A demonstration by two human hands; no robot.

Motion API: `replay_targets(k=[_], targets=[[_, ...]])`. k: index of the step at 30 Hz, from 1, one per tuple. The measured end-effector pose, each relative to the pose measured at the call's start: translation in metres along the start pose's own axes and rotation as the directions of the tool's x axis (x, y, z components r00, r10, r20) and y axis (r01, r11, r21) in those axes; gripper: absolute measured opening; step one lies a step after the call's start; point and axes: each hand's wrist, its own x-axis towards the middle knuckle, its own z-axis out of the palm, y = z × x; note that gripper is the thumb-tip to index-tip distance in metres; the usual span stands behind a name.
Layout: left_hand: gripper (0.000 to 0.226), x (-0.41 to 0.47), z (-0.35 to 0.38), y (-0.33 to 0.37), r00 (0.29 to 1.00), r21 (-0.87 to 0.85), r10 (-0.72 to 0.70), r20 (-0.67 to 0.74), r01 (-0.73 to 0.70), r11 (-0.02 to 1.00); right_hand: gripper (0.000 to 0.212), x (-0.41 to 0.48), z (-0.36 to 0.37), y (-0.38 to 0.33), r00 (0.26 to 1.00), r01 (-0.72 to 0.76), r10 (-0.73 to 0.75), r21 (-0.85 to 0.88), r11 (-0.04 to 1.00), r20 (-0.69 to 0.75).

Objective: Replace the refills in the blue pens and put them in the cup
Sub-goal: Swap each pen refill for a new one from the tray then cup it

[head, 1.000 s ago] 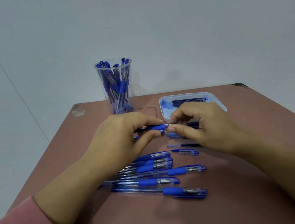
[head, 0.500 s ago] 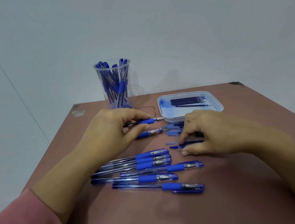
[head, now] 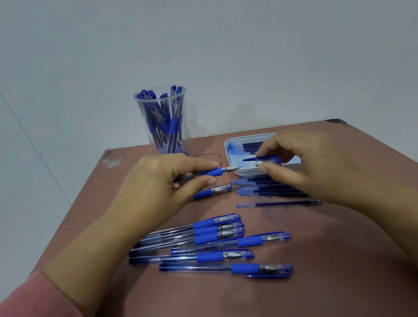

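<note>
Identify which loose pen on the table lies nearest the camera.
The capped pen lowest in the picture, cap pointing right; every other pen lies farther up the table.

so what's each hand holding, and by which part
The left hand grips an uncapped pen by its barrel beside the blue grip; right hand pinches a pen cap by its clear body.

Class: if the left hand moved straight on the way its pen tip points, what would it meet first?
Most likely the clear cap pinched in the right hand, just past the tip of the pen in the left hand. The white tray lies close behind; depth is unclear.
</note>
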Motion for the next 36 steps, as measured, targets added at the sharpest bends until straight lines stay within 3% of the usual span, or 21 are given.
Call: replay_targets(k=[10,16,24,30,36], targets=[[0.035,-0.003,0.007,0.01,0.998,-0.065,0.031,-0.051,-0.035,0.997,0.019,0.0,0.021,-0.008,0.995,0.098,-0.096,0.126,0.987,-0.019],[0.032,-0.005,0.011,0.016,0.989,-0.012,0.097,-0.112,-0.099,0.995,0.016,-0.003,0.031,-0.009,0.99,0.125,-0.11,0.188,0.974,-0.085],[0.029,-0.006,0.014,0.018,0.984,0.013,0.113,-0.139,-0.112,0.994,0.015,-0.001,0.037,-0.009,0.974,0.18,-0.16,0.116,0.977,-0.158],[0.032,-0.003,0.011,0.021,0.997,0.027,0.034,-0.064,-0.032,0.999,0.014,0.005,0.036,-0.006,0.992,0.106,-0.094,0.158,0.982,-0.084],[0.064,-0.022,0.006,0.036,0.991,0.274,-0.126,0.055,0.106,0.956,0.024,0.009,0.028,0.003,0.999,0.022,-0.017,0.133,0.991,-0.035]])
